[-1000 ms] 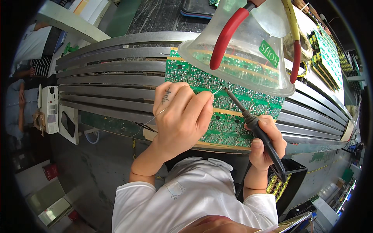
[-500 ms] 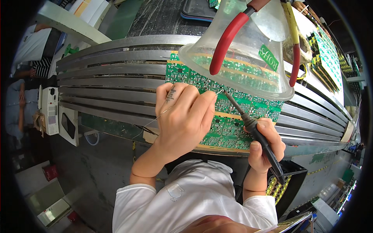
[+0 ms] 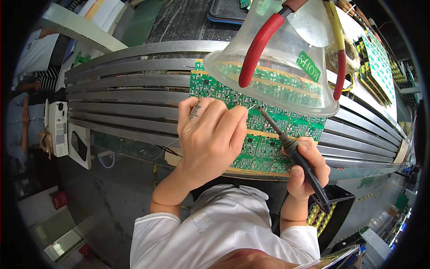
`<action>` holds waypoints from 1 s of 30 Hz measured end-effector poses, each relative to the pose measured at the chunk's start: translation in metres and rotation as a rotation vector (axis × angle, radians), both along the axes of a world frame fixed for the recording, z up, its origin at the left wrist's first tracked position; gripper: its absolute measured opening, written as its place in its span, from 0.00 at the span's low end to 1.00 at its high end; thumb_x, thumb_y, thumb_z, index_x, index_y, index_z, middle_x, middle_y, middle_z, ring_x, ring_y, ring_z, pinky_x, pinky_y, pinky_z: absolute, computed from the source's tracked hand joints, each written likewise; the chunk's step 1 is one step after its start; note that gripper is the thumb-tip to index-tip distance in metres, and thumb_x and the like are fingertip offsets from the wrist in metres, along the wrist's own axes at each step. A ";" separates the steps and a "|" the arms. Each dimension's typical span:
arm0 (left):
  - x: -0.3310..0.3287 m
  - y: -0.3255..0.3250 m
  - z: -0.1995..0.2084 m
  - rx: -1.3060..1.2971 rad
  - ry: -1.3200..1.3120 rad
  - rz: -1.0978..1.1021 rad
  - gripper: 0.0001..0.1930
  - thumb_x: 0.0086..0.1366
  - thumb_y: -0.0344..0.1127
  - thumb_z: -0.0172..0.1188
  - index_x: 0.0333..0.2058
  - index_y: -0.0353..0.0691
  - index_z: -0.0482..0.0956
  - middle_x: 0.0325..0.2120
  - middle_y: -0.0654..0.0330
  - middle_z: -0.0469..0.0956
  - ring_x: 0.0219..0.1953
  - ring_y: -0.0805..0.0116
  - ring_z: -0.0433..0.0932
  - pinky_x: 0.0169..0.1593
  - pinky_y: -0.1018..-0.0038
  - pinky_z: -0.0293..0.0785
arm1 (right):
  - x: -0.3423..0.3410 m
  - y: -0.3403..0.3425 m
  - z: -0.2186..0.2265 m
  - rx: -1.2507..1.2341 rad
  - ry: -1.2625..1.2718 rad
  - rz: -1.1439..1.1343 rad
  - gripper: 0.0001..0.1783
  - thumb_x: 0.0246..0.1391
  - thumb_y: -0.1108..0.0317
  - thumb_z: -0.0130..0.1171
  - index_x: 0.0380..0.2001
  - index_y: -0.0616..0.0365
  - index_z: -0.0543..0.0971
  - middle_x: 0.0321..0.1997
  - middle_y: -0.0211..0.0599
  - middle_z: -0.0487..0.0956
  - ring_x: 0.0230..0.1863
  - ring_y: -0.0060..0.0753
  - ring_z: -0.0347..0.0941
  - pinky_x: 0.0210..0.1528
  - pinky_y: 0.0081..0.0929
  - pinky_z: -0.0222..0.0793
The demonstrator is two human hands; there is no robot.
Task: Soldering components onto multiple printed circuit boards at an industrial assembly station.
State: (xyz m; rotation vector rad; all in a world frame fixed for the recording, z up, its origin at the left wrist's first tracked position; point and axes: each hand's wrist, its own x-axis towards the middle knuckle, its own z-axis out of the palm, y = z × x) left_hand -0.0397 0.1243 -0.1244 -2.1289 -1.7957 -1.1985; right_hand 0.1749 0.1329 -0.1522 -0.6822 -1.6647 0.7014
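A green panel of circuit boards (image 3: 264, 150) lies across metal rails in front of me, dotted with small parts. My left hand (image 3: 208, 136) is closed over its left part, pinching a thin solder wire (image 3: 252, 107). The wire's tail loops out past the wrist side. In my right hand (image 3: 316, 157) is a soldering iron (image 3: 274, 124), gripped like a pen by its black handle. The iron's tip points down at the board, close to the wire's end; whether they touch is too small to tell.
Above the board's far part hangs a clear plastic fume hood (image 3: 268, 76) with red-sleeved handles (image 3: 262, 49). Metal rails (image 3: 130, 96) run left and right. More boards (image 3: 378, 67) are stacked at the far right. A black tray (image 3: 224, 13) lies beyond. Other people (image 3: 27, 112) sit at left.
Both hands hold nearly the same place, with the iron's handle end tilted very slightly rightward. The board and hood appear shifted a touch to the left.
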 end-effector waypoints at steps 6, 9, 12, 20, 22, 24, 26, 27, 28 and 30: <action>0.000 0.001 0.001 0.007 0.023 -0.003 0.10 0.53 0.20 0.66 0.33 0.41 0.80 0.24 0.66 0.69 0.26 0.67 0.65 0.41 0.69 0.66 | -0.002 0.001 0.003 -0.001 -0.037 0.004 0.14 0.53 0.67 0.64 0.39 0.65 0.78 0.26 0.44 0.80 0.27 0.41 0.73 0.41 0.41 0.74; -0.001 0.000 0.004 0.004 -0.042 0.005 0.10 0.52 0.20 0.67 0.33 0.41 0.81 0.24 0.65 0.69 0.27 0.67 0.65 0.41 0.69 0.66 | 0.000 0.001 0.004 -0.005 -0.030 0.024 0.13 0.54 0.66 0.63 0.39 0.65 0.78 0.26 0.44 0.80 0.27 0.40 0.72 0.41 0.41 0.74; -0.002 -0.005 0.003 0.051 -0.114 0.008 0.12 0.52 0.21 0.67 0.35 0.41 0.81 0.25 0.65 0.68 0.27 0.67 0.66 0.40 0.69 0.66 | 0.004 -0.003 0.005 0.038 0.026 -0.010 0.14 0.55 0.65 0.63 0.39 0.65 0.78 0.26 0.44 0.80 0.26 0.40 0.72 0.40 0.41 0.74; -0.004 -0.019 0.007 0.012 0.041 -0.020 0.16 0.49 0.20 0.66 0.39 0.41 0.83 0.29 0.63 0.69 0.26 0.68 0.65 0.34 0.70 0.66 | 0.082 0.010 0.003 0.200 0.417 -0.291 0.18 0.61 0.69 0.47 0.51 0.63 0.76 0.41 0.53 0.81 0.41 0.42 0.73 0.51 0.37 0.68; 0.006 -0.022 0.006 -0.022 -0.085 -0.031 0.16 0.49 0.19 0.66 0.38 0.41 0.83 0.29 0.63 0.69 0.26 0.68 0.65 0.31 0.71 0.65 | 0.108 0.034 0.007 0.118 0.302 -0.502 0.23 0.63 0.72 0.41 0.58 0.63 0.74 0.43 0.55 0.80 0.45 0.45 0.75 0.56 0.38 0.68; 0.015 -0.021 0.005 -0.058 -0.214 -0.060 0.16 0.48 0.18 0.65 0.37 0.41 0.83 0.30 0.63 0.70 0.26 0.68 0.65 0.29 0.72 0.64 | 0.108 0.063 0.017 0.162 0.050 -0.569 0.22 0.64 0.74 0.42 0.59 0.63 0.74 0.46 0.52 0.81 0.46 0.42 0.77 0.57 0.35 0.69; 0.017 -0.023 0.004 -0.046 -0.176 -0.060 0.15 0.48 0.18 0.65 0.36 0.41 0.83 0.29 0.63 0.69 0.26 0.68 0.65 0.29 0.72 0.64 | 0.089 0.092 0.020 0.206 -0.255 -0.754 0.20 0.63 0.75 0.46 0.56 0.62 0.78 0.47 0.46 0.83 0.46 0.37 0.78 0.54 0.30 0.70; 0.015 -0.024 0.002 -0.036 -0.148 -0.064 0.15 0.48 0.18 0.65 0.35 0.41 0.83 0.29 0.64 0.69 0.26 0.68 0.65 0.29 0.71 0.64 | 0.082 0.103 0.022 0.205 -0.257 -0.750 0.20 0.63 0.75 0.46 0.56 0.62 0.78 0.47 0.46 0.83 0.46 0.37 0.78 0.54 0.30 0.70; 0.016 -0.023 0.001 -0.024 -0.118 -0.075 0.14 0.48 0.19 0.66 0.35 0.41 0.83 0.28 0.64 0.69 0.26 0.68 0.65 0.29 0.71 0.64 | 0.079 0.111 0.025 0.258 -0.486 -0.706 0.19 0.61 0.76 0.48 0.54 0.60 0.79 0.42 0.40 0.82 0.41 0.34 0.76 0.49 0.28 0.69; 0.017 -0.019 -0.002 -0.013 -0.092 -0.089 0.13 0.48 0.19 0.66 0.34 0.41 0.83 0.28 0.65 0.68 0.26 0.68 0.65 0.29 0.71 0.64 | 0.077 0.109 0.029 0.272 -0.633 -0.661 0.17 0.59 0.77 0.52 0.50 0.60 0.82 0.36 0.34 0.82 0.36 0.31 0.74 0.42 0.27 0.69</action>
